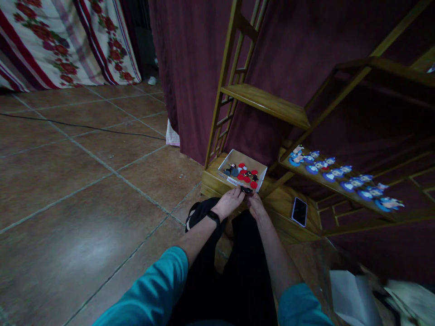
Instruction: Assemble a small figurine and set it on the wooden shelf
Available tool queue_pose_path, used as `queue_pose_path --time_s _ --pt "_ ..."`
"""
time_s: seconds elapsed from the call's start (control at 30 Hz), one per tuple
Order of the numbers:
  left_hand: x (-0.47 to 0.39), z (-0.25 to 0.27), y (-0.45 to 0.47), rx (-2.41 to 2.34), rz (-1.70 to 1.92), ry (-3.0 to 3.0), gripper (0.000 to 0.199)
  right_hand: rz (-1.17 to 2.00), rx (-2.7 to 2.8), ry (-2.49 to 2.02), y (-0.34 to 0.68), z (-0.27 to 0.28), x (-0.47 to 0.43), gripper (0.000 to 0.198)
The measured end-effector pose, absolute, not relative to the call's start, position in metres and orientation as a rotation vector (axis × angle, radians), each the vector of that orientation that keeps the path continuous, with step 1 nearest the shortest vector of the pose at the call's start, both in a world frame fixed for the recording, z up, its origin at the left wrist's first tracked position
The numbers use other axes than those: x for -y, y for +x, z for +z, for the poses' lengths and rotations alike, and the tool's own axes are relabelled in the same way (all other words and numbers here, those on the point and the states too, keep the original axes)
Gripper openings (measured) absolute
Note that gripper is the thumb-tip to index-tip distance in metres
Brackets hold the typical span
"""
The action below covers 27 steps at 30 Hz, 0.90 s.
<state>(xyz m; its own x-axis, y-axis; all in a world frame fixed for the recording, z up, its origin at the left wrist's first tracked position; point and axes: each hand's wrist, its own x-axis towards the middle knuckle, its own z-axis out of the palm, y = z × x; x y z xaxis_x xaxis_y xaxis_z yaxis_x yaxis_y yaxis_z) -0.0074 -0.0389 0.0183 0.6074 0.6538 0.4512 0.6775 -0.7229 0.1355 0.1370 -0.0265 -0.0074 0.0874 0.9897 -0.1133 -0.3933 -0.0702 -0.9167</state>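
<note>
Both my hands meet just in front of an open cardboard box point(221, 166). Between my fingertips is a small dark figurine point(247, 190), too small to make out in detail. My left hand point(231, 202) has its fingers closed at the figurine's left end. From the right, my right hand point(255, 205) pinches it, its fingertips partly hidden. Inside the box lie several small figurines with round red bases point(253, 184) and a dark grey disc point(234, 172).
The box stands on the low ledge of a wooden shelf unit point(265, 105). Several figurines on blue bases point(335, 174) line a shelf to the right. A phone point(299, 211) lies on the ledge. A black cable point(84, 127) crosses the tiled floor. White items point(353, 296) sit at the lower right.
</note>
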Motion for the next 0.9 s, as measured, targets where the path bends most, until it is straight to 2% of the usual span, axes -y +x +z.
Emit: queue_pose_path --time_s 0.23,0.57,0.77,0.9 --pt "0.039 0.019 -0.009 1.110 -0.722 -2.795 0.031 1.368 0.810 -0.997 0.141 -0.011 0.025 0.039" --pt "0.039 0.024 -0.012 1.140 -0.703 -2.825 0.027 1.374 0.807 -0.984 0.142 -0.014 0.022 0.043" --pt "0.036 0.022 -0.014 1.308 -0.896 -2.917 0.030 1.437 0.800 -0.977 0.138 -0.010 0.024 0.047" --pt "0.028 0.017 -0.015 1.400 -1.145 -2.973 0.024 1.449 0.830 -0.955 0.137 -0.004 0.026 0.040"
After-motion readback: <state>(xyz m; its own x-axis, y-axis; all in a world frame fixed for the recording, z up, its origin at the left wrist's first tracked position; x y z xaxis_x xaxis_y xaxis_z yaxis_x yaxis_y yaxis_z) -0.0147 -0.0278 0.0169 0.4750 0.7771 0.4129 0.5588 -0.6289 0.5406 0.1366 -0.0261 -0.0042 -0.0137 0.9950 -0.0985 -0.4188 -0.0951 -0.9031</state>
